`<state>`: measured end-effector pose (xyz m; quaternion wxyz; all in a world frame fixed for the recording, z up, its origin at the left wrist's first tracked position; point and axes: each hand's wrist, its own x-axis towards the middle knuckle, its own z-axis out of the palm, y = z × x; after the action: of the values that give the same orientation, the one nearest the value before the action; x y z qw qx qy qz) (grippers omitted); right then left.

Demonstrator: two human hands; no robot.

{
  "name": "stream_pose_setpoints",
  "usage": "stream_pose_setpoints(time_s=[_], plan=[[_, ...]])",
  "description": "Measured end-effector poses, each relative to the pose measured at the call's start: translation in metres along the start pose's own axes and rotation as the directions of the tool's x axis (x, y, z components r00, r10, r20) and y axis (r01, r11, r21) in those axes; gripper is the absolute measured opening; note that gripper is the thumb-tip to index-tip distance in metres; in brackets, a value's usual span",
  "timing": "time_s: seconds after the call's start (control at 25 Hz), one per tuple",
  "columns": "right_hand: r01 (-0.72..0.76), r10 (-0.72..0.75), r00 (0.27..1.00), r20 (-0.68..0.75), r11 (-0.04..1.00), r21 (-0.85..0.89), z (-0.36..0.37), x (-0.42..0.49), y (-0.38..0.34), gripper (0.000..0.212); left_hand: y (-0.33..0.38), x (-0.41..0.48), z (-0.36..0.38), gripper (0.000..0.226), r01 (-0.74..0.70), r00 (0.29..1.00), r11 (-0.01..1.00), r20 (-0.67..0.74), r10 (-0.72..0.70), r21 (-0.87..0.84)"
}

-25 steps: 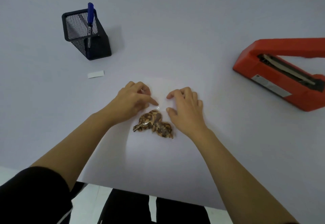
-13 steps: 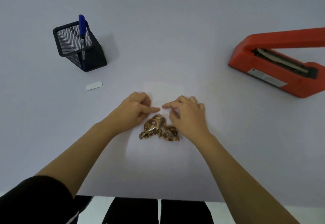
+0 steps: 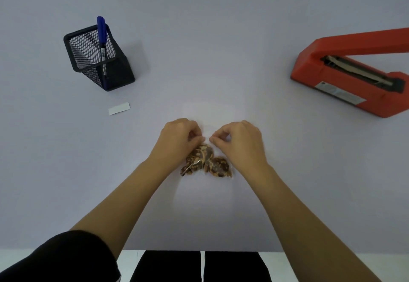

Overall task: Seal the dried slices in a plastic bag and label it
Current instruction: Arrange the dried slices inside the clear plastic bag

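Brown dried slices lie inside a clear plastic bag flat on the table in front of me. The bag's far, empty part is faint against the table. My left hand and my right hand sit just beyond the slices, each pinching the bag's film between thumb and fingers, fingertips nearly touching in the middle. A small white label lies to the left. A blue marker stands in a black mesh pen holder at the far left.
An orange heat sealer with its arm raised stands at the right, partly cut off by the frame. The table's near edge runs just above my lap.
Both hands went from lying flat with fingers spread on the bag to curled, pinching the film above the slices. The view shifted, so everything sits lower in the frame.
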<state>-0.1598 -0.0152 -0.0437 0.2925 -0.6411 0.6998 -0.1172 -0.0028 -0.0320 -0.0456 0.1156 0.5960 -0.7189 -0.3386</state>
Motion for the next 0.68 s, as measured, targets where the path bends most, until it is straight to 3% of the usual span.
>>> stream_pose_setpoints(time_s=[0.16, 0.24, 0.44, 0.68], plan=[[-0.028, 0.027, 0.999, 0.039, 0.999, 0.026, -0.001, 0.001, -0.003, 0.007, 0.012, 0.006, 0.006, 0.008, 0.082, 0.996, 0.992, 0.016, -0.084, 0.098], [-0.050, 0.048, 0.998, 0.046, 0.998, 0.041, -0.001, 0.000, -0.004, 0.007, 0.015, 0.007, 0.009, 0.012, 0.052, 0.998, 0.992, 0.024, -0.055, 0.118], [0.000, 0.000, 0.998, 0.065, 1.000, -0.005, 0.002, -0.001, -0.004, 0.033, 0.010, 0.004, 0.010, 0.018, -0.004, 1.000, 0.995, -0.019, 0.006, 0.101], [0.049, -0.044, 0.995, 0.095, 0.998, -0.046, -0.004, 0.009, -0.002, 0.049, 0.008, 0.011, -0.002, 0.050, -0.054, 0.996, 0.990, 0.073, 0.045, 0.128]])
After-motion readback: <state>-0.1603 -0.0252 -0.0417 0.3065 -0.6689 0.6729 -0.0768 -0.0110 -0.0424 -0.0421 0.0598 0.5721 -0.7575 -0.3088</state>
